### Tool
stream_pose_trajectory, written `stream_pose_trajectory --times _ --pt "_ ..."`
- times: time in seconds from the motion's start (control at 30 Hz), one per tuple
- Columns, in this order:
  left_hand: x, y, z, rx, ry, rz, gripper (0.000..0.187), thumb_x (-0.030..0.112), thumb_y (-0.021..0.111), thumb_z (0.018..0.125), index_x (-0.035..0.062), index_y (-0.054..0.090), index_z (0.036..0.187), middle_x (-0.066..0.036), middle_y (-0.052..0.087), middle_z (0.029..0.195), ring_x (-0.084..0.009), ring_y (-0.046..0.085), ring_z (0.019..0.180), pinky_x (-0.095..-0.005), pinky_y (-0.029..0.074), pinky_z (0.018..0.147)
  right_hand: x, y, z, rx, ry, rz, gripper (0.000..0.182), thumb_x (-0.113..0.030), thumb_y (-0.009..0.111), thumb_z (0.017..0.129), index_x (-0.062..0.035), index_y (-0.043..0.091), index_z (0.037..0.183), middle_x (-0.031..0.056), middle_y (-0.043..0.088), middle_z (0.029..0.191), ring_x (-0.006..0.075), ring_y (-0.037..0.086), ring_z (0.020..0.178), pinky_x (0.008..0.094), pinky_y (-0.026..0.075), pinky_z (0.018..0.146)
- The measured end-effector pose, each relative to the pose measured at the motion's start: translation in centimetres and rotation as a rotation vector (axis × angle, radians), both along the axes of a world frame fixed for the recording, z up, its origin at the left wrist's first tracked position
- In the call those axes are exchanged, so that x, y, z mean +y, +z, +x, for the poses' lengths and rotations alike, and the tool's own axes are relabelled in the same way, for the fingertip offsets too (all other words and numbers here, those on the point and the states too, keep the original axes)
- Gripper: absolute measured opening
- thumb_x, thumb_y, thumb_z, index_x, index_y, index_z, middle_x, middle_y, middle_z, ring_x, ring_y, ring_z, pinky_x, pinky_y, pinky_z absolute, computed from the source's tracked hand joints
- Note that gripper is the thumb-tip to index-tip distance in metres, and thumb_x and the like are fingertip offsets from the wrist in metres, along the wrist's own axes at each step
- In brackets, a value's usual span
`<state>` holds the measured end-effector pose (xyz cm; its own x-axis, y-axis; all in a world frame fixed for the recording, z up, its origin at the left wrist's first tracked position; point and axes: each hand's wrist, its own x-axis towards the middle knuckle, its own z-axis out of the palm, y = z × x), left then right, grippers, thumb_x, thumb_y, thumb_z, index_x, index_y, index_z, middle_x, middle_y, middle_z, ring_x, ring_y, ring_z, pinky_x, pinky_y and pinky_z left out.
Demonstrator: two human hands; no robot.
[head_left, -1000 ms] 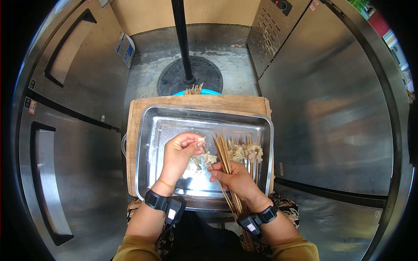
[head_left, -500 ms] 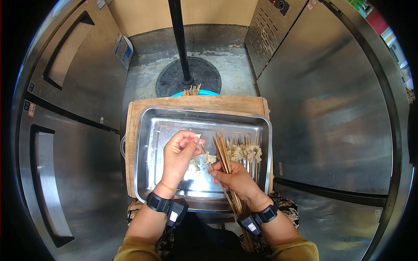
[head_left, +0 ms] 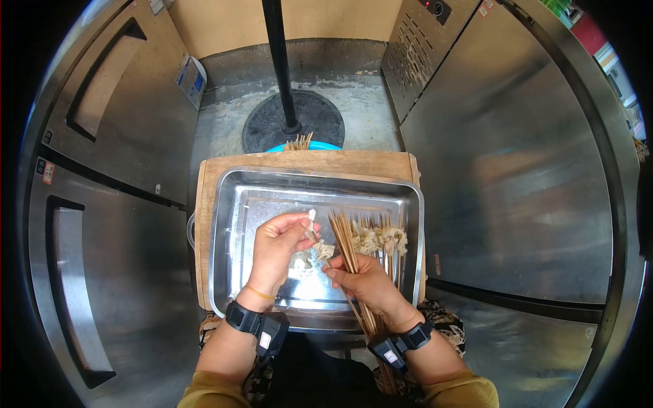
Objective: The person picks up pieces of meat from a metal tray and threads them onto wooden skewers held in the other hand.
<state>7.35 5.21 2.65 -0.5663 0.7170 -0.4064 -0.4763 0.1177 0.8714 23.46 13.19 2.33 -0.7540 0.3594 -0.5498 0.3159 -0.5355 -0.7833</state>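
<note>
My left hand is closed in a pinch on a pale, soft strip of food above the metal tray. My right hand is wrapped round a bundle of bamboo skewers, their points upward. Between its thumb and fingers it also grips a separate skewer, angled toward my left hand, with a folded pale food piece near its tip. Skewers loaded with similar food lie at the tray's right side, partly behind the bundle. Small pale scraps sit on the tray bottom below my left hand.
The tray rests on a wooden board. Beyond it, more sticks stand in a blue container, close to a black pole on a round base. Steel cabinets flank both sides, left and right.
My left hand has shifted slightly left and down, and the strip in its fingers now points more upright. My right hand still holds the skewers, moved only slightly.
</note>
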Motion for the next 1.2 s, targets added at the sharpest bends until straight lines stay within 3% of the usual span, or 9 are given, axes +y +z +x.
stream_pose_trajectory --times 0.4,0.8,1.0,1.1,1.2 --pt "-0.4 -0.8 0.9 -0.34 0.065 0.017 0.019 0.015 0.059 0.088 0.002 0.06 0.101 -0.009 0.066 0.094 -0.0131 0.062 0.085 -0.0232 0.049 0.074 -0.3 -0.2 0.1 0.002 -0.006 0.09 0.01 -0.015 0.064 0.085 -0.0061 0.062 0.088 -0.0032 0.056 0.064 0.0013 0.041 0.048 0.0158 0.03 0.042" --pt "-0.7 -1.2 3.4 -0.316 -0.019 0.025 0.021 0.019 0.06 0.088 0.0029 0.061 0.101 -0.007 0.066 0.092 -0.0105 0.059 0.084 -0.0233 0.047 0.075 0.1 -0.2 0.1 -0.002 -0.072 0.05 0.008 -0.01 0.064 0.084 -0.0056 0.059 0.086 -0.0012 0.057 0.065 0.0018 0.041 0.047 0.0157 0.03 0.042" --pt "-0.6 0.4 2.2 -0.308 0.003 0.004 0.023 0.017 0.053 0.092 0.0028 0.056 0.109 -0.008 0.061 0.107 -0.0128 0.059 0.088 -0.0245 0.047 0.079 0.3 0.1 -0.2 0.037 -0.172 0.144 0.011 -0.005 0.065 0.082 -0.0052 0.055 0.089 -0.0023 0.053 0.068 0.0026 0.041 0.049 0.0167 0.032 0.042" --pt "-1.2 -0.1 -0.4 -0.02 0.005 -0.016 0.026 0.02 0.055 0.091 0.006 0.055 0.113 -0.006 0.059 0.109 -0.0134 0.057 0.091 -0.0248 0.045 0.079 0.7 0.6 0.4 0.019 -0.16 0.136 0.014 -0.006 0.066 0.081 -0.0052 0.054 0.088 -0.004 0.052 0.071 0.0028 0.043 0.055 0.0181 0.035 0.047" --pt "-2.6 -1.5 -3.2 0.417 -0.094 -0.094 0.02 0.016 0.061 0.086 0.0041 0.061 0.101 -0.005 0.062 0.1 -0.0109 0.059 0.079 -0.0237 0.047 0.07 1.1 0.6 0.9 0.025 -0.102 0.027 0.016 0.0 0.064 0.081 -0.0066 0.052 0.09 -0.0018 0.053 0.074 0.0035 0.043 0.051 0.0166 0.033 0.043"
